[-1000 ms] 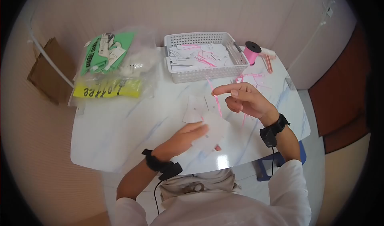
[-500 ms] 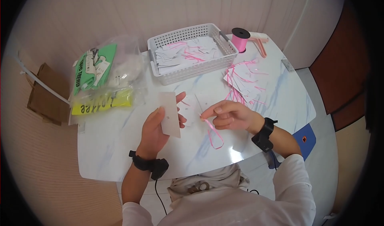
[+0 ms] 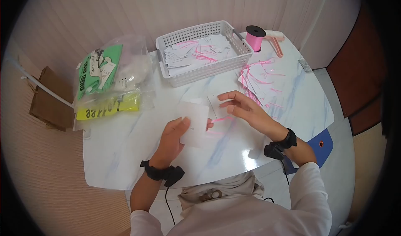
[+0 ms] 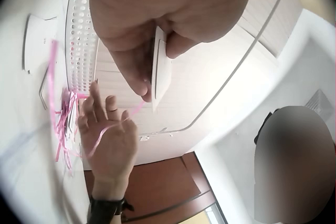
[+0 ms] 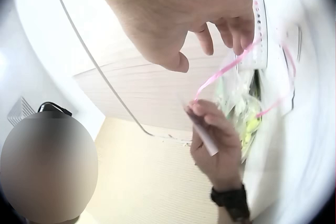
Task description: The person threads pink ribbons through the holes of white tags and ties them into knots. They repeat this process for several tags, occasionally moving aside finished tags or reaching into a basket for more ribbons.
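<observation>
My left hand [image 3: 170,139] grips a thin white card [image 3: 194,125] upright, thumb on the near face and fingers behind. In the left wrist view its edge shows more than one layer. A pink ribbon [image 3: 223,119] trails from the card toward my right hand [image 3: 252,112]. That hand is raised just right of the card, its thumb and forefinger apart. In the right wrist view the ribbon [image 5: 223,74] crosses near the right fingertips [image 5: 239,45], which are loosely bent. White cards [image 3: 215,110] lie on the table behind the two hands.
A white perforated basket [image 3: 209,71] full of cards and pink ribbons stands at the back. Right of it are a pink ribbon spool [image 3: 255,39] and a pink-handled tool [image 3: 275,46]. Ribboned cards [image 3: 261,83] lie in a pile. Bagged clothing [image 3: 108,77] lies at left.
The right hand first held up the ribbon, lowered it beside the card, and has now parted its fingers. The left hand has turned the card upright and moved slightly right since half a second ago.
</observation>
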Demonstrator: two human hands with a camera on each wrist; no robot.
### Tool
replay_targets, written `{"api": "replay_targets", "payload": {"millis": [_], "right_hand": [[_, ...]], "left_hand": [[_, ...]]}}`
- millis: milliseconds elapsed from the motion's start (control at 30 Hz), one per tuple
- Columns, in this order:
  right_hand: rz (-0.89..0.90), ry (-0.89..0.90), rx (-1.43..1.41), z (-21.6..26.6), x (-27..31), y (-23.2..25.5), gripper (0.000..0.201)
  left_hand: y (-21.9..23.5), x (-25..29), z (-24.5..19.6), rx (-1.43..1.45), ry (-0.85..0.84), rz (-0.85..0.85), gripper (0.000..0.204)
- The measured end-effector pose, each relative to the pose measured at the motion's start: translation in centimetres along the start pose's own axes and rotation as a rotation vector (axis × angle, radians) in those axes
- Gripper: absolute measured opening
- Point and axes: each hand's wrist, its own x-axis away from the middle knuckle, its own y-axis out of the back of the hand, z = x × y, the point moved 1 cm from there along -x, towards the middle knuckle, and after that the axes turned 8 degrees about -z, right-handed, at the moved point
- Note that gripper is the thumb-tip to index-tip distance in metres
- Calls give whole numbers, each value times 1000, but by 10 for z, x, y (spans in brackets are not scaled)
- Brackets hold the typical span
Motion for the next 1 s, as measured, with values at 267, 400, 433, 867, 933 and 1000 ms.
{"api": "replay_targets", "payload": {"millis": [267,400,433,867,933,1000], "right_hand": [[40,-157,-137,6,6,-28,25],[-9,-98,-63,-8,4,-28,12],[-11,-110,7,-6,5,-26,11],[-299,466,413,-2,8,-23,7],[-289,495,469,2,11,-31,8],[-276,525,525,3,13,-37,10]], "left_hand": [[6,-6,21,-10,65,-47,50],[5,-9,30,90,123,-127,51],[5,-9,31,92,129,-131,51],[-10,-2,36,-192,46,-94,44],[-12,0,37,-224,31,-79,43],[-12,2,37,-319,-9,-60,41]]}}
